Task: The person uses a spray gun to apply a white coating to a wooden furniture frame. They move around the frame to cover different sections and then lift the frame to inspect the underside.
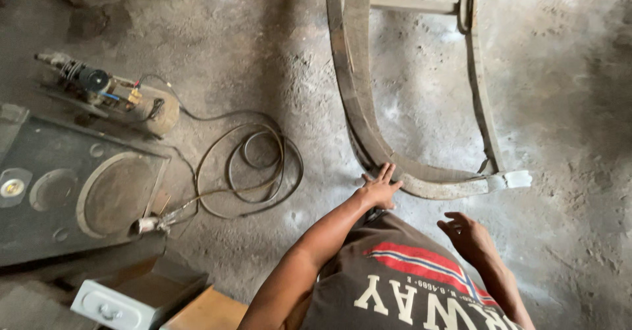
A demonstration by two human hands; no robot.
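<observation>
A large curved wooden frame (361, 109) lies on the dusty concrete floor, its U-shaped bend nearest me and a cross bar (411, 4) at the far end. My left hand (380, 188) reaches forward with fingers spread, its fingertips at or just touching the bend of the frame. My right hand (469, 235) hovers lower to the right with fingers loosely curled, holding nothing and apart from the frame. A pale broken end (515, 180) of the frame sticks out to the right of the bend.
A coiled dark cable (253, 165) lies left of the frame, running to a small motor-like machine (108, 96). A dark speaker box (72, 188) lies at the far left. A small white drawer unit (125, 300) and a wooden board (207, 311) sit at the bottom left.
</observation>
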